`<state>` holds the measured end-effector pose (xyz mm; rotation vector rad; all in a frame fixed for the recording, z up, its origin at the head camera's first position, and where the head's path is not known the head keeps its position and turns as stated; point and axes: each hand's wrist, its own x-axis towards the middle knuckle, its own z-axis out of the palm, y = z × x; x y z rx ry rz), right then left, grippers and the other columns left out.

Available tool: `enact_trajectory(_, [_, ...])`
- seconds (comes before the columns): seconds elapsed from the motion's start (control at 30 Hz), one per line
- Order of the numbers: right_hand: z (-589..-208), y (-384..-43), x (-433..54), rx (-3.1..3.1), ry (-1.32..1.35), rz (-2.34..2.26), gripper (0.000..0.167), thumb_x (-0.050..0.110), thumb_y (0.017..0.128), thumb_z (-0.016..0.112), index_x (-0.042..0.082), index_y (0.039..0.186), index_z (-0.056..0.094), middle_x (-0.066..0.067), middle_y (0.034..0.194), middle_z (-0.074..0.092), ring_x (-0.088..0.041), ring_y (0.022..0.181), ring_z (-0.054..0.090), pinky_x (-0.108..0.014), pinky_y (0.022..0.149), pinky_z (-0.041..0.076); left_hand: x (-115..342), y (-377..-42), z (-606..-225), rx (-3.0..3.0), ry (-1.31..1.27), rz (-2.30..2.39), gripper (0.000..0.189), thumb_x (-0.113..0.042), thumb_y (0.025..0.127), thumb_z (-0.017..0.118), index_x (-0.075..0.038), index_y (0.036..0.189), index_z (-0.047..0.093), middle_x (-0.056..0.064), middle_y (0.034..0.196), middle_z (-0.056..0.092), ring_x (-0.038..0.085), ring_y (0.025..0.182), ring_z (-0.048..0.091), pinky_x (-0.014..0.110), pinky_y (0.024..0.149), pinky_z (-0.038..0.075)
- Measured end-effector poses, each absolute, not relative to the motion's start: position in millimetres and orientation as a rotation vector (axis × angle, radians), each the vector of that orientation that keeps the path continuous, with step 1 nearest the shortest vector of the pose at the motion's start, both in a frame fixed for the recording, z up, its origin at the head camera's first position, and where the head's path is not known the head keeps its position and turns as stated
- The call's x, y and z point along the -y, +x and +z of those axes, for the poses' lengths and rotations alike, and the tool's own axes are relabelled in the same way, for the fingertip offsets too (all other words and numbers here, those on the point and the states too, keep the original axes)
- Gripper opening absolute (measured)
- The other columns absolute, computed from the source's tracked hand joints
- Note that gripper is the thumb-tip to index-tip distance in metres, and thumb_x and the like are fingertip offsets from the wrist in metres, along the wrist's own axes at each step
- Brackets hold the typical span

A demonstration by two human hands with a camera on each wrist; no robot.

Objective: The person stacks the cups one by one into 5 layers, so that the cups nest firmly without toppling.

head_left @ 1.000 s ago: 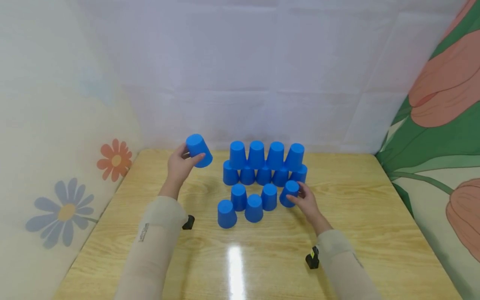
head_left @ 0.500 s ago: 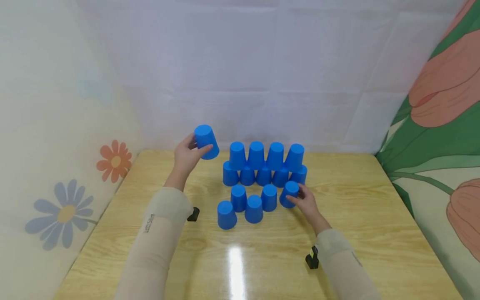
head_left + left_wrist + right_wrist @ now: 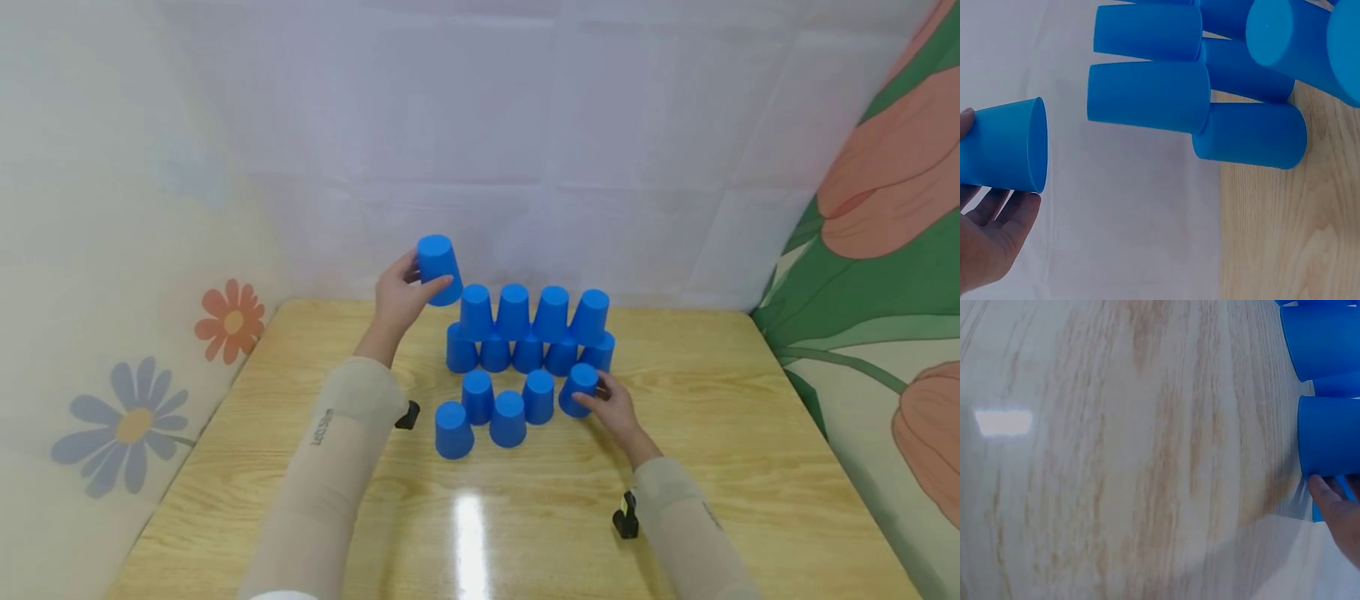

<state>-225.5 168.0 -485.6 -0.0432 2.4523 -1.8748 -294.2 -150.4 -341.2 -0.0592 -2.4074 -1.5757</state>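
My left hand [image 3: 397,302] grips an upside-down blue cup [image 3: 437,271], held in the air just left of and above a two-level wall of blue cups [image 3: 513,315]. In the left wrist view, this cup [image 3: 1000,147] is apart from the stacked cups [image 3: 1147,95], its open rim facing the table side. My right hand [image 3: 619,417] holds another inverted blue cup [image 3: 578,392] between thumb and fingers, at the right end of the front group. The right wrist view shows the thumb against the lower rim of that cup [image 3: 1332,434].
Several more inverted blue cups [image 3: 452,432] stand in front of the wall on the wooden table [image 3: 540,517]. A white cloth backdrop [image 3: 480,150] rises behind the table. Floral panels [image 3: 135,425] flank both sides.
My left hand has carried its cup up and to the right, toward the top left end of the stacked wall. The right hand and its cup have stayed in place.
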Motion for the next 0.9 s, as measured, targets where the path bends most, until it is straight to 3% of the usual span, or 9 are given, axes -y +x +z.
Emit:
enact_trajectory(0.07, [-486.3,-225.4,-168.7,-2.445,-0.056,-1.894,0.051,0.020,0.081,0.062,0.006,0.125,0.041,-0.016,0.127,0.039,-0.030,0.115,0.036,-0.042,0.093,0.032,153.9,-319.9,-359.6,2.417,-0.058,-1.614,0.070,-0.042,0.071,0.066,-0.024,0.132,0.036,0.002,0.128,0.041,0.021,0.115,0.038,0.044,0.087,0.037])
enact_trajectory(0.17, [-486.6,-225.1,-169.5,-2.452,-0.065,-1.902,0.050,0.020,0.081,0.062,0.006,0.124,0.041,-0.016,0.126,0.040,-0.030,0.114,0.037,-0.042,0.093,0.032,156.8,-360.3,-391.4,2.431,-0.050,-1.588,0.072,-0.049,0.068,0.065,-0.033,0.131,0.034,-0.004,0.127,0.042,0.018,0.114,0.039,0.055,0.075,0.040])
enact_trajectory(0.23, [-486.6,-224.8,-169.8,-2.462,-0.075,-1.897,0.050,0.019,0.081,0.062,0.005,0.124,0.041,-0.016,0.126,0.040,-0.031,0.114,0.037,-0.042,0.092,0.033,150.0,-368.4,-393.1,2.465,-0.045,-1.565,0.072,-0.052,0.067,0.064,-0.035,0.130,0.033,-0.006,0.127,0.042,0.018,0.114,0.039,0.060,0.074,0.037])
enact_trajectory(0.3, [-486.9,-224.7,-170.0,-2.472,-0.072,-1.889,0.050,0.020,0.081,0.062,0.006,0.124,0.042,-0.016,0.126,0.040,-0.030,0.114,0.037,-0.042,0.092,0.033,137.2,-357.2,-380.8,2.456,-0.062,-1.550,0.071,-0.053,0.067,0.064,-0.034,0.130,0.035,-0.005,0.125,0.044,0.018,0.112,0.041,0.059,0.073,0.038])
enact_trajectory(0.4, [-487.6,-224.7,-170.3,-2.468,-0.073,-1.893,0.050,0.020,0.081,0.062,0.006,0.124,0.042,-0.017,0.125,0.040,-0.031,0.114,0.037,-0.042,0.092,0.033,113.3,-321.5,-344.0,2.463,-0.089,-1.584,0.071,-0.047,0.071,0.064,-0.025,0.131,0.036,0.001,0.125,0.044,0.020,0.113,0.040,0.047,0.086,0.038])
enact_trajectory(0.5, [-488.6,-225.1,-170.0,-2.450,-0.067,-1.907,0.050,0.019,0.080,0.062,0.005,0.124,0.042,-0.017,0.125,0.041,-0.031,0.113,0.038,-0.042,0.091,0.034,94.4,-296.8,-318.2,2.495,-0.096,-1.591,0.069,-0.041,0.075,0.063,-0.016,0.133,0.035,0.007,0.126,0.043,0.023,0.113,0.040,0.039,0.089,0.037])
enact_trajectory(0.73, [-492.2,-228.4,-169.4,-2.469,-0.075,-1.894,0.049,0.020,0.080,0.062,0.007,0.123,0.043,-0.016,0.125,0.041,-0.031,0.113,0.038,-0.042,0.091,0.034,77.3,-307.2,-324.9,2.527,-0.117,-1.565,0.070,-0.049,0.072,0.062,-0.021,0.131,0.037,0.003,0.126,0.044,0.023,0.113,0.040,0.045,0.083,0.041])
enact_trajectory(0.9, [-492.8,-229.0,-168.6,-2.474,-0.060,-1.878,0.050,0.022,0.080,0.062,0.007,0.124,0.043,-0.016,0.125,0.041,-0.031,0.113,0.038,-0.043,0.091,0.034,65.1,-303.0,-320.5,2.533,-0.133,-1.560,0.067,-0.045,0.073,0.063,-0.017,0.130,0.039,0.003,0.124,0.046,0.020,0.111,0.043,0.038,0.086,0.040])
